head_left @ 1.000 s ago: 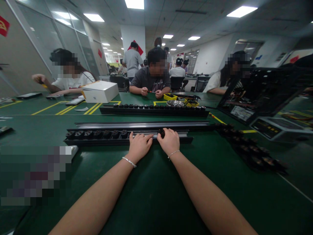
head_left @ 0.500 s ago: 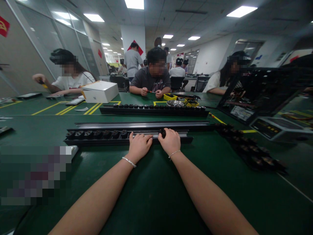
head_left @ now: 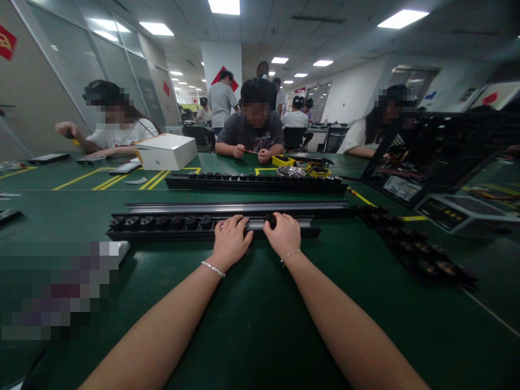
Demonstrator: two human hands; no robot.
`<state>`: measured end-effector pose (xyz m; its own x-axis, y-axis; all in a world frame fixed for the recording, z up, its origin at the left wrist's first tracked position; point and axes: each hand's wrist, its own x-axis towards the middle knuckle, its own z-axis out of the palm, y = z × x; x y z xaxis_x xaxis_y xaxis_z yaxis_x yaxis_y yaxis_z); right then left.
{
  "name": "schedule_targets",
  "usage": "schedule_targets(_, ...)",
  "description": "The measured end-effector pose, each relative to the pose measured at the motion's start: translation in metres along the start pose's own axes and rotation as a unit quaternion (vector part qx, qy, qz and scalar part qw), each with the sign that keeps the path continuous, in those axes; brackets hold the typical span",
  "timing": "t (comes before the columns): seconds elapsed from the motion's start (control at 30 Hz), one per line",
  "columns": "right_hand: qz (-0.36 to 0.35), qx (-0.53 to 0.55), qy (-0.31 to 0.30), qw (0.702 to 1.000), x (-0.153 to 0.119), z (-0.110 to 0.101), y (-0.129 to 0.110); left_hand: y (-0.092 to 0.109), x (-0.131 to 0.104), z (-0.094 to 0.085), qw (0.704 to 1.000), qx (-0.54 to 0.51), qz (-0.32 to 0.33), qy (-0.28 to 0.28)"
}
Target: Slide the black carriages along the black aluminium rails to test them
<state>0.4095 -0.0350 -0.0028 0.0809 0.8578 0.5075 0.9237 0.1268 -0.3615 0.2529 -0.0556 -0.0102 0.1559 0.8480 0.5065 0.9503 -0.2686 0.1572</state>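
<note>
A long black rail [head_left: 268, 233] with a silvery inner channel lies crosswise in front of me. Several round black parts [head_left: 162, 222] sit in a row in its left portion. My left hand [head_left: 232, 238] grips the rail just right of that row, fingers over the channel and thumb at the near side; whatever is beneath the palm is hidden. Closed around a small round black part [head_left: 271, 219] is my right hand [head_left: 284, 234], at the rail's right portion. Whether that part touches the channel I cannot tell.
Behind are a second rail [head_left: 235, 208] and a filled rail [head_left: 255, 185]. More black parts [head_left: 418, 246] lie at right, near a grey device [head_left: 467, 214] and an open black computer case [head_left: 430, 157]. A white box [head_left: 168, 153] stands far left. A person opposite holds a screwdriver [head_left: 249, 152].
My left fingers have drawn in from pointing right along the channel and now bend over the rail. My right hand has barely moved. The person opposite has lowered their head.
</note>
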Motion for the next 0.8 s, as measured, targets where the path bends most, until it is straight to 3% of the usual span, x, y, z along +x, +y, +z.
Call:
schedule_targets(0.4,0.006,0.013,-0.008,1.0,0.0004,-0.0036,0.0005,0.0009,0.0012,-0.0024,0.999,-0.009,-0.007,-0.035)
schedule_targets(0.8,0.023,0.005,-0.007,1.0,0.0001,-0.0064,0.0047,-0.0001,0.0007,-0.0013,1.0,-0.006,0.007,-0.022)
